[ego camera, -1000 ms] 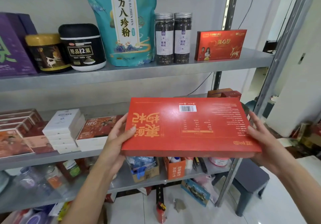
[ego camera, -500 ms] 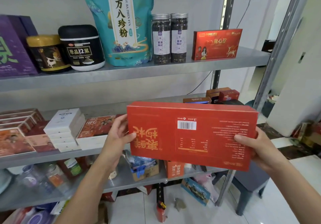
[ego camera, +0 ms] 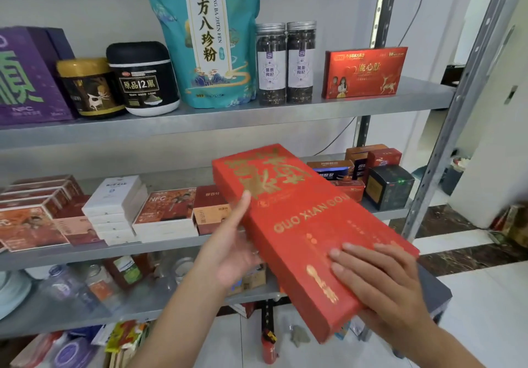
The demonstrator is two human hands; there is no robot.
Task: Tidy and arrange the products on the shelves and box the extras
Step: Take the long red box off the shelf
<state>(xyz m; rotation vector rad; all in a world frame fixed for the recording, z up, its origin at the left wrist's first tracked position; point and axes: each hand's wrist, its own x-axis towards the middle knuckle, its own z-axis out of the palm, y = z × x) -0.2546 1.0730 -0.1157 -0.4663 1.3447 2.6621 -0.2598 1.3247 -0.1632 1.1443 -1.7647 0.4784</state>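
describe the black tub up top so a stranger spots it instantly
Start at the top shelf of the metal rack. Left of the tall teal pouch stands the black tub. Unlike the gold-lidded jar on its other side, it has a white base and a 12 on its label.

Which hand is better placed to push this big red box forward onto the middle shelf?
Probably the right hand: its fingers lie across the near end of the flat red cardboard box. The left hand holds the side edge, better for steering.
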